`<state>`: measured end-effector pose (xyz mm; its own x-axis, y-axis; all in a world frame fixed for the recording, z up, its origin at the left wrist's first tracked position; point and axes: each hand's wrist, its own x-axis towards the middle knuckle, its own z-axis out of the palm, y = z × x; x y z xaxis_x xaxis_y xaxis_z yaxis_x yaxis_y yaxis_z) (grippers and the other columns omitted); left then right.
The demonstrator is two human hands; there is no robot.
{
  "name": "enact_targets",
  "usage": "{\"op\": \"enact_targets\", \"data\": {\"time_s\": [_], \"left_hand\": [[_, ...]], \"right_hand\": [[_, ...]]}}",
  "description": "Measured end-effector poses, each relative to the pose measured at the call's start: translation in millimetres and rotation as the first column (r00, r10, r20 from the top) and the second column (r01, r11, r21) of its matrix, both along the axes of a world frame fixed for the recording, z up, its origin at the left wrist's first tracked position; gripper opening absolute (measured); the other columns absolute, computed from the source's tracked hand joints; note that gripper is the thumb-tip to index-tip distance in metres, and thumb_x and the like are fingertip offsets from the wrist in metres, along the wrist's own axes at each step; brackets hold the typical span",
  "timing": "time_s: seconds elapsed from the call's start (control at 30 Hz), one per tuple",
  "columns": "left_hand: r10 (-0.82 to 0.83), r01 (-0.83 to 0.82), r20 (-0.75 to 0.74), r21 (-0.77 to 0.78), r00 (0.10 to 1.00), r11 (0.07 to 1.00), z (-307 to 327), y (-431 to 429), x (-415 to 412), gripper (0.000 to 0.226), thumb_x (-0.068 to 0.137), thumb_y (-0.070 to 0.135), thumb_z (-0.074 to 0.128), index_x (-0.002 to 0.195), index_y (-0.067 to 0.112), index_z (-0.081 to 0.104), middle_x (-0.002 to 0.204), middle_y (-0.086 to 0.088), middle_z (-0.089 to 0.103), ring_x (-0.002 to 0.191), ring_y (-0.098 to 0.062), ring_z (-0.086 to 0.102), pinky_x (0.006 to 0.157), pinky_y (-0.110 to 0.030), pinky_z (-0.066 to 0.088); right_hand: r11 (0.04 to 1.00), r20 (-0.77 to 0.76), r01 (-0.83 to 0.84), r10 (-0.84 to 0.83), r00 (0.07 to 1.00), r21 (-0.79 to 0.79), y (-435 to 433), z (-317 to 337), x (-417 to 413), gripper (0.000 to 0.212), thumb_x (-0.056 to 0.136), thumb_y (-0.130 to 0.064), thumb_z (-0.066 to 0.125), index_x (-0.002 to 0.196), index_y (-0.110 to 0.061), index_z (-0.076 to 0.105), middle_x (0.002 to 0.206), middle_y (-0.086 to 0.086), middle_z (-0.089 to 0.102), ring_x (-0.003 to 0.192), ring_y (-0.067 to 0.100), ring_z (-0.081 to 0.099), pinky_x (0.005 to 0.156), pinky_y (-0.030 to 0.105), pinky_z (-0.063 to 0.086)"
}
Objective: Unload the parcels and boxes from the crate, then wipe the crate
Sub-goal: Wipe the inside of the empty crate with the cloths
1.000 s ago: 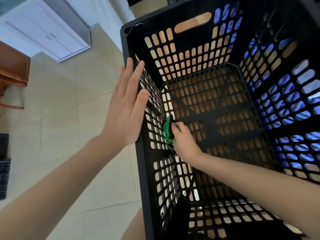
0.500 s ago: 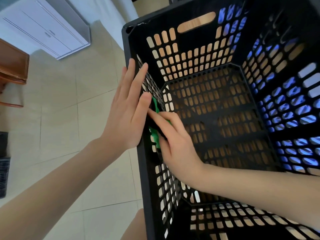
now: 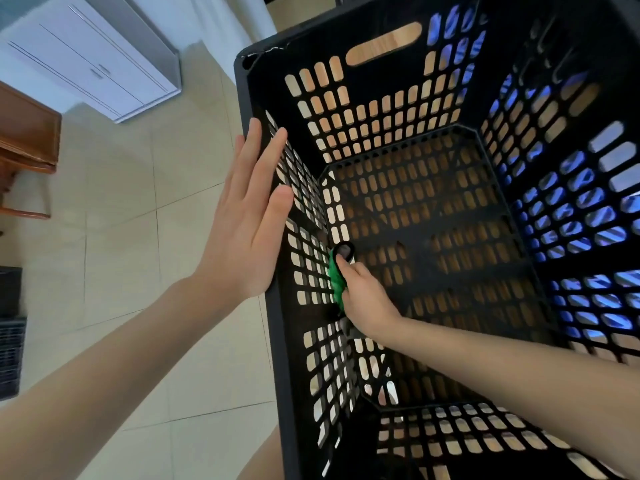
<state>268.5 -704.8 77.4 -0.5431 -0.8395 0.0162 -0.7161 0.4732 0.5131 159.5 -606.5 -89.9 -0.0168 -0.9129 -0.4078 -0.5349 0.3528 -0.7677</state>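
Observation:
A tall black slotted crate fills the right of the view, and I look down into it. No parcels or boxes show inside. My left hand lies flat with straight fingers against the outside of the crate's left wall. My right hand reaches deep inside and holds a green cloth pressed against the inner face of that same wall, low down near the floor of the crate.
Beige floor tiles lie left of the crate. A white cabinet stands at the upper left, a brown wooden piece of furniture at the left edge, and a dark slotted object at the lower left.
My right hand rose with the cloth up the inner left wall, then dropped back down near the crate floor. My left hand stayed flat on the outside.

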Motion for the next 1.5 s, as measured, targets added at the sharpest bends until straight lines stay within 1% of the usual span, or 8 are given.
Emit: {"op": "enact_targets", "data": {"time_s": [0.23,0.5,0.67,0.87,1.0,1.17,1.33,1.5], "left_hand": [[-0.013,0.013,-0.004,-0.023,1.000,1.000,-1,-1,1,0.052,0.106,0.033,0.024,0.156,0.025,0.015,0.165,0.006,0.001,0.150,-0.004,-0.007,0.121,-0.023,0.000],[-0.030,0.030,-0.018,-0.027,0.999,0.999,-3,-1,3,0.051,0.107,0.033,0.023,0.156,0.026,0.015,0.165,0.005,0.001,0.150,-0.005,-0.007,0.121,-0.025,0.000],[-0.022,0.022,-0.037,-0.008,0.999,1.000,-2,-1,1,0.050,0.107,0.033,0.024,0.156,0.026,0.015,0.165,0.005,0.001,0.150,-0.007,-0.005,0.122,-0.027,0.000],[-0.001,0.001,-0.035,-0.008,0.999,1.000,-3,-1,1,0.050,0.108,0.033,0.024,0.156,0.027,0.013,0.165,0.006,0.000,0.150,-0.007,-0.006,0.119,-0.022,-0.002],[0.007,-0.007,-0.042,-0.004,0.999,1.000,-3,-1,1,0.050,0.108,0.033,0.025,0.156,0.027,0.013,0.165,0.005,0.001,0.150,-0.009,-0.005,0.118,-0.021,-0.001],[-0.004,0.003,-0.046,-0.016,0.999,1.000,-4,-1,1,0.051,0.107,0.034,0.024,0.156,0.027,0.014,0.165,0.004,0.002,0.151,-0.011,-0.005,0.121,-0.029,0.001],[-0.012,0.011,-0.042,-0.018,0.999,1.000,-4,-2,2,0.051,0.106,0.037,0.023,0.156,0.028,0.013,0.165,0.004,0.002,0.151,-0.012,-0.004,0.122,-0.031,0.002],[-0.014,0.013,-0.046,-0.022,0.999,1.000,-3,0,2,0.051,0.107,0.036,0.024,0.156,0.027,0.014,0.165,0.002,0.002,0.151,-0.013,-0.003,0.121,-0.030,0.002]], "right_hand": [[0.922,0.304,0.214,-0.113,0.946,-0.322,17,90,5,0.061,0.090,0.008,0.046,0.146,-0.015,0.036,0.121,-0.005,0.046,0.111,0.002,0.045,0.098,0.003,0.031],[0.828,0.155,-0.044,0.157,0.975,-0.558,54,110,-5,0.063,0.078,0.012,0.053,0.134,-0.016,0.050,0.126,0.004,0.047,0.116,0.023,0.049,0.099,0.038,0.043],[0.990,0.238,0.032,0.001,0.971,-0.136,47,61,-9,0.040,0.089,0.004,0.050,0.121,-0.020,0.049,0.124,-0.013,0.050,0.116,0.003,0.047,0.105,0.032,0.042],[0.998,0.076,-0.025,0.021,0.997,0.053,38,6,-4,0.036,0.088,0.006,0.043,0.111,-0.022,0.047,0.127,0.000,0.052,0.113,0.021,0.053,0.096,0.039,0.046],[0.992,0.067,0.031,-0.039,0.997,0.119,42,6,-1,0.033,0.090,0.000,0.048,0.115,-0.022,0.048,0.119,0.000,0.056,0.095,0.016,0.055,0.079,0.030,0.046],[0.979,0.204,-0.004,0.046,0.978,-0.206,67,72,-6,0.035,0.090,-0.002,0.053,0.118,-0.024,0.052,0.119,-0.015,0.051,0.109,-0.003,0.049,0.095,0.016,0.041],[0.849,0.185,-0.169,0.296,0.937,-0.501,84,120,-17,0.043,0.085,0.004,0.057,0.121,-0.019,0.051,0.113,-0.009,0.048,0.108,0.008,0.050,0.095,0.022,0.042],[0.750,-0.022,-0.290,0.345,0.938,-0.595,74,96,-21,0.033,0.082,0.000,0.048,0.110,-0.016,0.048,0.110,-0.002,0.047,0.097,0.020,0.051,0.086,0.031,0.045]]}}
